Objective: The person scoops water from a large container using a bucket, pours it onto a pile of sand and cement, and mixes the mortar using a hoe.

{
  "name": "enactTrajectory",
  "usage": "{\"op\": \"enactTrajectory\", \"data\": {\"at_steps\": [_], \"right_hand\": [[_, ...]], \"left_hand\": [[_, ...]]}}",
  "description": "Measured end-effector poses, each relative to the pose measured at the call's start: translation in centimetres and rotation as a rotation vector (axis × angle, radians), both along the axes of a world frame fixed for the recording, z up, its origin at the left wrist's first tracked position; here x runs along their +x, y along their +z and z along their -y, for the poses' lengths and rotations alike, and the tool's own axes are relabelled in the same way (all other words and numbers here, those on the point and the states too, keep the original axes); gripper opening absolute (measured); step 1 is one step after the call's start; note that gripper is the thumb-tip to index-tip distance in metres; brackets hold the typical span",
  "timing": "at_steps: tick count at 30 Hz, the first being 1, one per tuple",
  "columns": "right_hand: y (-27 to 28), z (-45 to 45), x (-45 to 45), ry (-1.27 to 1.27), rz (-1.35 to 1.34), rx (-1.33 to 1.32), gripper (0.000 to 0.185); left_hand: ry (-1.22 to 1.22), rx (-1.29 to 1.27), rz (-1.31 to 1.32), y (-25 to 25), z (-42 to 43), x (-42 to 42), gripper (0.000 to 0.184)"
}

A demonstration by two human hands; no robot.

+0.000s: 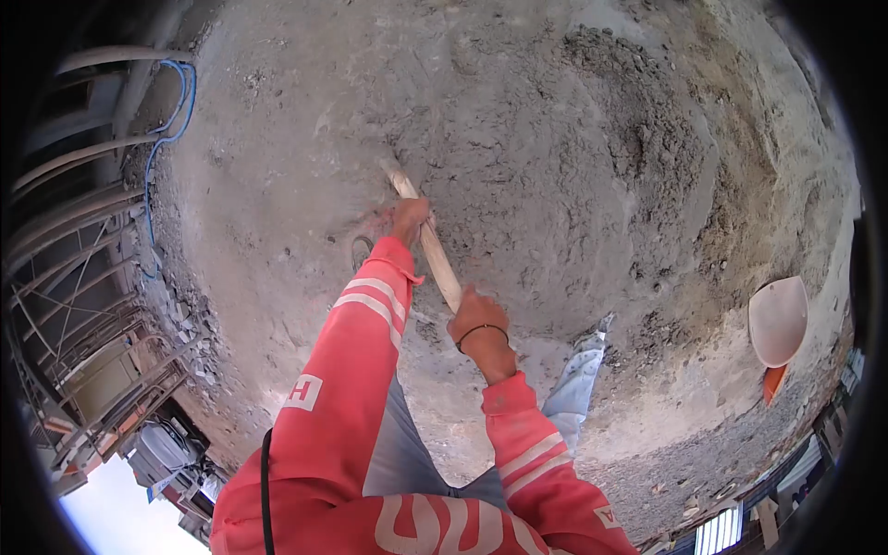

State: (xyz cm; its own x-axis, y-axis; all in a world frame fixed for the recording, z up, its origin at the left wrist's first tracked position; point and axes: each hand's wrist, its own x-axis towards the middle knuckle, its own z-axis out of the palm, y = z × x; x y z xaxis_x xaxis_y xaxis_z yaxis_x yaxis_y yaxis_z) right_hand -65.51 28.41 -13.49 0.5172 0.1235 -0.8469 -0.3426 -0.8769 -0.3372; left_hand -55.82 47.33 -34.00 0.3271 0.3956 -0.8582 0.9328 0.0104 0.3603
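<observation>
Both my hands are wrapped around a pale wooden handle (437, 254), which slants across the middle of the head view. My left hand (412, 220) grips it nearer the far end. My right hand (479, 326), with a dark band at the wrist, closes over the near end. The far end of the handle meets the grey ground, and no tool head shows there, so I cannot tell the tool's kind. Wet grey cement mix (555, 185) spreads to the right of the handle, heaped and rough. My legs in jeans (402, 444) stand below my arms.
A blue hose (190, 102) runs along the left edge beside wooden poles (79, 162) and rubble (190, 338). At the right lies a pale, rounded, blade-like object (777, 322) with an orange part (773, 384). Gravel (638, 472) covers the lower right.
</observation>
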Motion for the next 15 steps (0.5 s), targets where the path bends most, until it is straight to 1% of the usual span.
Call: {"op": "enactTrajectory", "data": {"at_steps": [1, 2, 3, 5, 7, 9, 12, 15], "right_hand": [[0.9, 2.0, -2.4, 0.021, -0.060, -0.040, 0.046], [1.4, 4.6, -4.5, 0.042, -0.060, -0.042, 0.047], [1.7, 7.2, -6.3, 0.067, -0.058, -0.041, 0.048], [2.3, 11.9, -9.7, 0.136, 0.001, -0.051, 0.047], [4.0, 16.1, -12.6, 0.112, 0.061, -0.017, 0.037], [5.1, 20.3, -15.5, 0.133, 0.104, -0.013, 0.035], [5.9, 25.8, -18.8, 0.180, 0.187, -0.009, 0.026], [8.2, 28.8, -21.4, 0.144, 0.240, -0.012, 0.018]], "left_hand": [[0.111, -0.024, 0.056, -2.6, 2.2, -3.8, 0.023], [0.071, -0.068, -0.007, 0.7, 4.9, -5.6, 0.022], [0.212, -0.138, -0.033, 1.7, 7.3, -7.8, 0.014], [0.430, -0.262, 0.087, 3.6, 11.1, -11.4, 0.010], [0.537, -0.249, 0.089, 8.8, 15.3, -13.1, 0.012], [0.670, -0.305, 0.120, 10.1, 18.9, -16.7, 0.015], [0.783, -0.336, 0.148, 17.2, 23.0, -18.5, 0.015], [0.828, -0.379, 0.210, 23.5, 25.0, -21.3, 0.015]]}}
